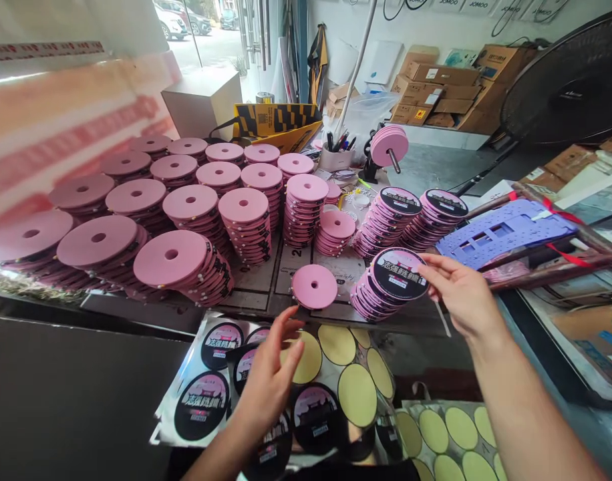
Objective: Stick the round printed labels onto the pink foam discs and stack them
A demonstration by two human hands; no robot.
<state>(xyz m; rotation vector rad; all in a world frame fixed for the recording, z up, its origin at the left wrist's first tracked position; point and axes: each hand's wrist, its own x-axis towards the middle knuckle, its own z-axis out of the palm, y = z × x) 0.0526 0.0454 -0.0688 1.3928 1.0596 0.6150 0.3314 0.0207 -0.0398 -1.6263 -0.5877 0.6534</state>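
Observation:
My right hand [464, 297] pinches the edge of a pink foam line spool with a round black label [400, 274], which tops a leaning stack [373, 300] of such spools. A thin pale strip [443, 319] hangs below those fingers. My left hand [270, 377] is over the sticker sheets, fingers apart and holding nothing that shows. Just beyond its fingertips lies a plain pink spool [315, 286], without a label. Beneath that hand, one sheet [202, 404] carries round black stickers; bare yellowish circles [357, 394] show where others are gone.
Rows of stacked plain pink spools [170, 259] fill the table's left. Two labelled stacks [399, 200] stand behind my right hand. A rod holding pink discs [389, 145], a pen holder [336, 157] and a blue plastic panel [506, 230] are farther back. A large fan [569, 93] stands right.

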